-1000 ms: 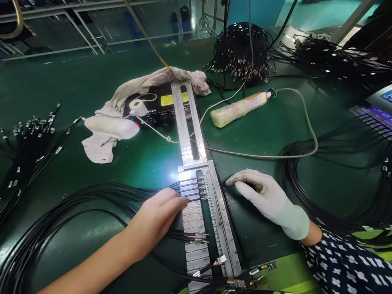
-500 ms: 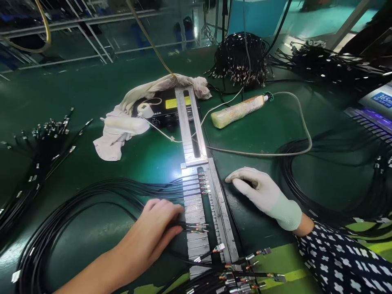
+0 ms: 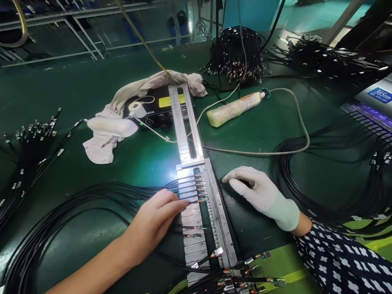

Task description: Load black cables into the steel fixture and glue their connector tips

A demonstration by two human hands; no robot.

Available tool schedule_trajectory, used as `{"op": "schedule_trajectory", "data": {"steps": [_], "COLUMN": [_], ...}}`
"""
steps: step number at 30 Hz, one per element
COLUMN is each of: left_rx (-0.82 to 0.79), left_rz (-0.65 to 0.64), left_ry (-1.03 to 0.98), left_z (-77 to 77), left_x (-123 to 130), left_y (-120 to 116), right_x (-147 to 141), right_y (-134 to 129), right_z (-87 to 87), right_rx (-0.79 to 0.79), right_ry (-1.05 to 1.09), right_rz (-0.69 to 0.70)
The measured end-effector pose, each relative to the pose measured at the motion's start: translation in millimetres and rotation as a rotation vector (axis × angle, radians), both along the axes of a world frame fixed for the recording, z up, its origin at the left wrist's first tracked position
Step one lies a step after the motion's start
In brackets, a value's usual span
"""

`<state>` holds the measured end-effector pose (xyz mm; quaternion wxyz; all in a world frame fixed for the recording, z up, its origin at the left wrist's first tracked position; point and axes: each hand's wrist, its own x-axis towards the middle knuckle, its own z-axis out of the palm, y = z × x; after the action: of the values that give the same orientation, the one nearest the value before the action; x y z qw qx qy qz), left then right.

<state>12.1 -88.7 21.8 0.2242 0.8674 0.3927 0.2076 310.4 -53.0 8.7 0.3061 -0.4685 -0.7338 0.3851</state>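
Note:
My bare left hand [image 3: 163,214] pinches one black cable at the left edge of the slotted metal fixture [image 3: 194,247]. That cable's connector end [image 3: 202,200] lies across the fixture, below several black cables [image 3: 187,184] set side by side in its upper slots. Two loose cable ends [image 3: 196,235] rest on the strip below my fingers. My right hand [image 3: 255,192], in a white glove, rests on the green table right of the fixture, its thumb and fingertips curled close together. Whether anything small sits between those fingertips is hidden.
A black control box [image 3: 162,114] and a pale cloth [image 3: 105,141] lie behind the fixture. A wrapped handle tool [image 3: 234,109] with a cord is at centre right. Cable bundles [image 3: 237,53] stand at the back; more connectors [image 3: 239,281] crowd the front. A 365nm lamp unit [image 3: 379,96] is at right.
My left hand has moved up along the fixture and brought one more cable beside the row. Two loose ends stay lower down. My right hand keeps its pose; the view shifts slightly.

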Motion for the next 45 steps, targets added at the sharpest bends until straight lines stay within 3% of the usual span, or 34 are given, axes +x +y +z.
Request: {"op": "schedule_trajectory", "data": {"steps": [12,19,23,31,37,45], "left_rx": [0.086,0.295,0.306,0.353,0.249,-0.089], "left_rz": [-0.151,-0.051,-0.091,-0.156,-0.108,-0.004], "left_ry": [0.041,0.246,0.351,0.399,0.346,0.138], "left_z": [-4.0,-12.4,-8.7,-1.6,6.3,11.7], "left_x": [-1,-5,-2,13,9,-5], "left_y": [10,-14,-24,-18,-21,-34], "right_x": [1,1,1,-2,-3,-1], "right_y": [3,3,3,5,-9,-26], "right_z": [-0.4,-0.9,-1.7,-1.6,-1.4,0.2], "right_rx": [-0.008,-0.006,-0.027,0.001,-0.011,0.031], "right_ry": [-0.046,-0.04,-0.014,-0.007,0.014,-0.064], "right_rz": [0.007,0.011,0.006,-0.012,-0.073,-0.055]}}
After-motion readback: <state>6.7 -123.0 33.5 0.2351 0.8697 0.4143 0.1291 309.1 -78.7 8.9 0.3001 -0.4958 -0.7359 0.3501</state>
